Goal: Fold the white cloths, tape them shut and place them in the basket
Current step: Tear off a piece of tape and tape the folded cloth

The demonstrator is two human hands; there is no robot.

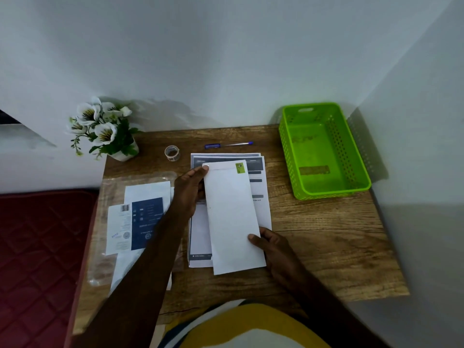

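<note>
Both hands [187, 194] [271, 243] pinched the long white folded piece [232, 217] over the printed paper stack [200, 232]; pressing its creases flat before fetching the clear tape roll [172, 153] beyond that stack seemed wise

A brown wood-grain counter [326, 242] stands in a corner of pale grey-white walls [226, 59], beside a dark red quilted mattress [37, 247] at left.

Between your two hands you hold a plain white envelope [232, 217] with a small green stamp [240, 168]. Under it lie white papers [261, 209] with dark grey bands. Beyond your right hand stands a bright green basket [324, 151] with perforated walls.
</note>
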